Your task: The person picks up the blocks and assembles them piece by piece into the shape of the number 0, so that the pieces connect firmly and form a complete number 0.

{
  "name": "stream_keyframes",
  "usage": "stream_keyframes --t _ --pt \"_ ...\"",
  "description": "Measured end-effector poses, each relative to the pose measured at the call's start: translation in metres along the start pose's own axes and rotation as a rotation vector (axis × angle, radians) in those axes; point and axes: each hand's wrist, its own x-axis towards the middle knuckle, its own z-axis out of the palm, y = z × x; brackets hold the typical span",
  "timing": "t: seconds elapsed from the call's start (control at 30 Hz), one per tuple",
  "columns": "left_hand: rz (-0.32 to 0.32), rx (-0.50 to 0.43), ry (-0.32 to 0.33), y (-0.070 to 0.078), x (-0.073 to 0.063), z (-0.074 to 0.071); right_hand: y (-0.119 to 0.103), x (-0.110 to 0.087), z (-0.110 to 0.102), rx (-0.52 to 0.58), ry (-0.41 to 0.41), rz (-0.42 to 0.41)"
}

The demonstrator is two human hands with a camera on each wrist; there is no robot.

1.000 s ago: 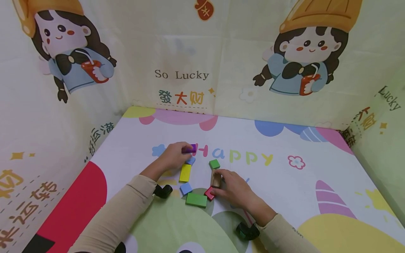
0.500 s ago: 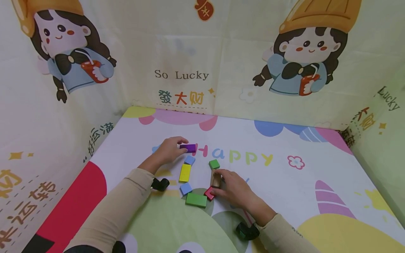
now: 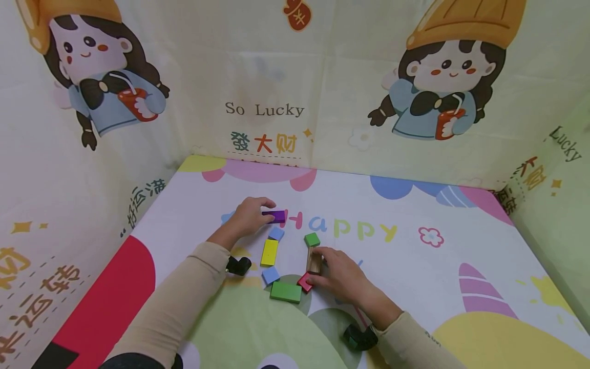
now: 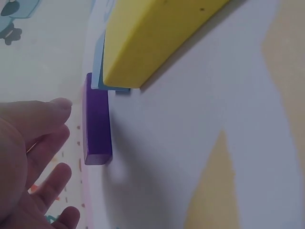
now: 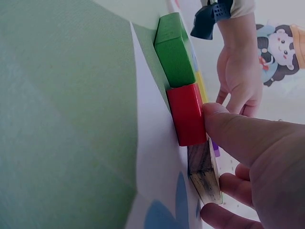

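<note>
My left hand [image 3: 247, 216] is by the left end of a purple block [image 3: 277, 217] on the mat. In the left wrist view its thumb and fingers are spread loosely beside that block, holding nothing. My right hand [image 3: 343, 277] rests against the near right blocks. Its thumb touches a red block [image 5: 186, 115], and its fingers lie along a brown wooden block [image 5: 204, 169]. Blue [image 3: 276, 233], yellow [image 3: 269, 252], blue [image 3: 271, 275] and green [image 3: 286, 291] blocks form a line on the left and near side. A small green block [image 3: 312, 239] sits beyond the wooden one.
The printed mat [image 3: 405, 277] covers the tabletop, with white sheets [image 3: 332, 92] around it on the back and sides. Black wrist cameras [image 3: 360, 337] are strapped at both wrists.
My left fingers, earlier around the purple block, have loosened and drawn back left, leaving it lying beyond the blue block. The right hand and the other blocks have stayed put.
</note>
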Motion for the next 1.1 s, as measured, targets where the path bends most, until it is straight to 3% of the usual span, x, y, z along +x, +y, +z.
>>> stream_keyframes --t 0.37,1.1 --pt "-0.015 0.054 -0.032 -0.0038 0.0083 0.0068 -0.0006 -0.0005 -0.0007 0.0 -0.007 0.004" --pt "-0.026 0.132 -0.041 -0.0031 0.0102 0.0073 0.0004 -0.0009 0.0008 0.003 0.008 -0.013"
